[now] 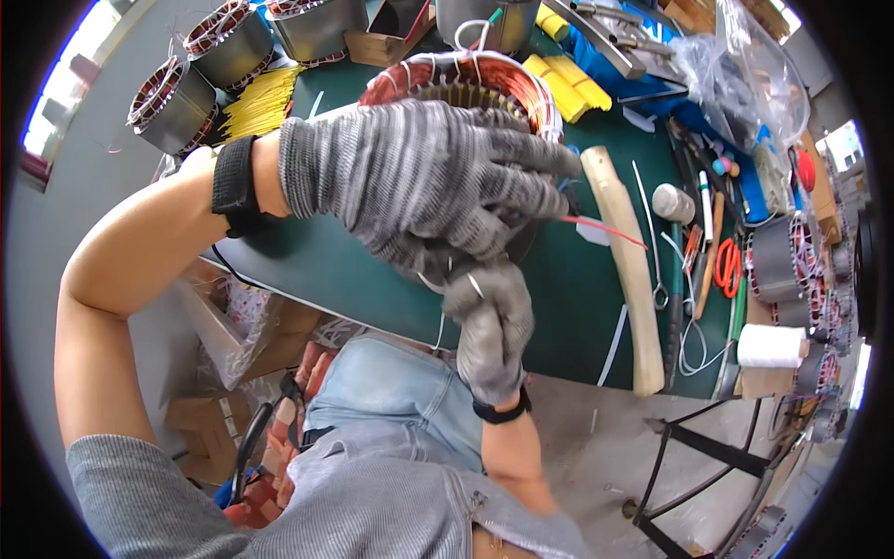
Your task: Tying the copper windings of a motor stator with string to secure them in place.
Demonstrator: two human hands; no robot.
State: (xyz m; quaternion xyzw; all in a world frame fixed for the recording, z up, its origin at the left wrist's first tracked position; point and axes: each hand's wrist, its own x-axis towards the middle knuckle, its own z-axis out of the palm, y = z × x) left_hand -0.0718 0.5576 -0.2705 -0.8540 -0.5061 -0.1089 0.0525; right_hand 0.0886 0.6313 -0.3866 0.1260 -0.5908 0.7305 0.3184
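Copper-wound stator, there it sits at the far edge of the hands' space, on the green worktop, white lacing looped around its copper coils. In front of it comes the left hand, gloved in grey, laid across the near side of the ring with the outer fingers stretched out to the right. Whether those fingers grasp anything, I can't tell; the thumb side is folded under and half hidden.

Just below, nearly touching, the right hand, also gloved, a little blurred: fingers clenched on white cord, one short length showing over the knuckles, another hanging beneath. Out by the left fingertips runs a red wire, crossing a pale wooden bar. Beyond the bar, a crowd of tools: orange-handled scissors, a white-topped jar and, near the right edge, a white spool. Over on the far left, yellow strips lie fanned beside more stators, and yellow rolls rest just right of the copper ring.
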